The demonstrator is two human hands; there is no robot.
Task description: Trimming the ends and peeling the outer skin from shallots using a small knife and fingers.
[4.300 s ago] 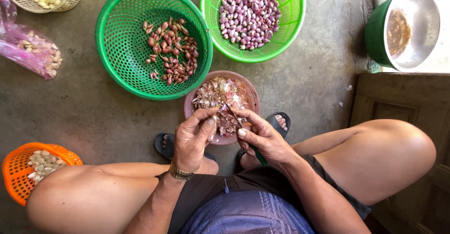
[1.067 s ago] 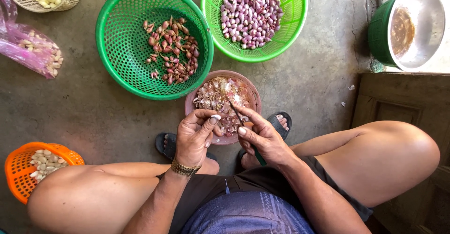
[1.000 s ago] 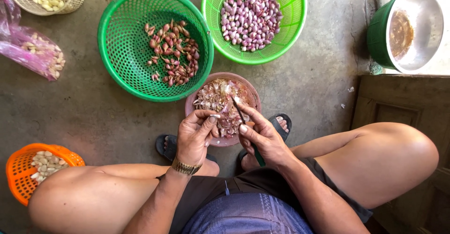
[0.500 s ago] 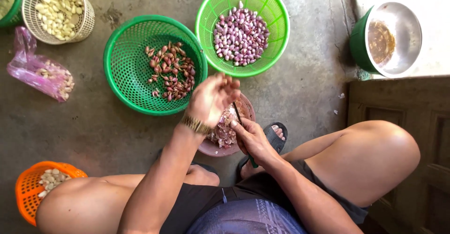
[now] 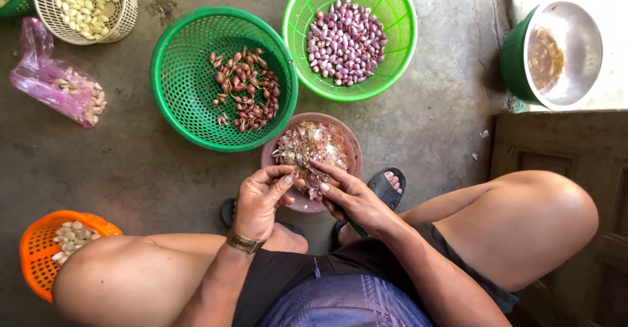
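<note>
My left hand (image 5: 260,199) and my right hand (image 5: 350,196) meet over the near rim of a pink bowl (image 5: 352,151) heaped with papery shallot skins. Between the fingertips of both hands sits a small shallot (image 5: 300,183). My right hand also grips a knife with a green handle (image 5: 357,229) that pokes out below the palm. A dark green basket (image 5: 171,85) with unpeeled reddish shallots lies just beyond the bowl to the left. A light green basket (image 5: 399,13) of peeled purple shallots lies beyond it to the right.
A white basket (image 5: 124,14) of garlic cloves and a pink plastic bag (image 5: 46,88) lie at the upper left. An orange basket (image 5: 36,252) with cloves sits by my left knee. A steel bowl in a green tub (image 5: 517,58) stands at the upper right beside a wooden door (image 5: 556,144).
My left hand reached out to the dark green basket half a second ago and has come back to meet the right hand over the pink bowl, with a shallot now between the fingers.
</note>
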